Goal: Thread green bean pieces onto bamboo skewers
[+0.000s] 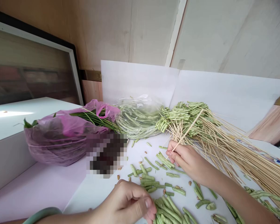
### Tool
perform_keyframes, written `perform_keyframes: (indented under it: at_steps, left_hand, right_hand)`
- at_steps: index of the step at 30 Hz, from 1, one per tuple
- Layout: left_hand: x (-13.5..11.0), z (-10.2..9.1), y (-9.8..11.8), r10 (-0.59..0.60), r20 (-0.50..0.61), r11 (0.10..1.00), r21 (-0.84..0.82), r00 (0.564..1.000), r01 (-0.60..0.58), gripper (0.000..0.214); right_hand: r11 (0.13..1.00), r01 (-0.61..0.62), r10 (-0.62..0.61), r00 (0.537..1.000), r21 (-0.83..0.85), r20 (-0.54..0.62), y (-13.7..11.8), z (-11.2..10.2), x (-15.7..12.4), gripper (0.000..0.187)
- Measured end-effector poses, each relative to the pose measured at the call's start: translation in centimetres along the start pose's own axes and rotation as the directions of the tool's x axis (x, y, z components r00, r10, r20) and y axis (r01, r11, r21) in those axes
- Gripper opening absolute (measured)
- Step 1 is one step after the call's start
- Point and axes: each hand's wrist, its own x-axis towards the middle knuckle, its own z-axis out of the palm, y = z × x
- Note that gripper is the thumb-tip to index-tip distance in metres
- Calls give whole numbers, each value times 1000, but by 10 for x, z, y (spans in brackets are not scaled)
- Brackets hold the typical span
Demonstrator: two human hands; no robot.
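My right hand (185,160) is closed in a pinch on a thin bamboo skewer (189,129) that slants up to the right over a heap of skewers threaded with green bean pieces (184,116). My left hand (128,202) is at the bottom edge, fingers curled with the thumb pressed to the fingertips, right beside a bunch of cut bean pieces (168,211). What it holds, if anything, is hidden. A green bangle (40,214) is on my left wrist. Loose bean pieces (149,179) lie scattered on the white table (98,193) between both hands.
A pink plastic bag (58,137) of greens sits at the left. A clear bag of long beans (137,119) lies behind the middle. A fan of bare skewers (247,155) spreads right. White boards (200,90) lean on the wooden wall. A white box (7,140) stands far left.
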Motion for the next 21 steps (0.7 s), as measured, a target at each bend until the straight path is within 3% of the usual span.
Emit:
perform_keyframes:
  at_steps: [7,21]
  left_hand:
    - [-5,1,18,10,30,987,158,999,-14,67]
    - [-7,0,21,15,46,958,285,999,-27,67]
  right_hand:
    - [999,24,-26,998,-32,-56,-7,-8,-2,24]
    - [997,42,-49,994,-68,-102,-8,-13,-2,23]
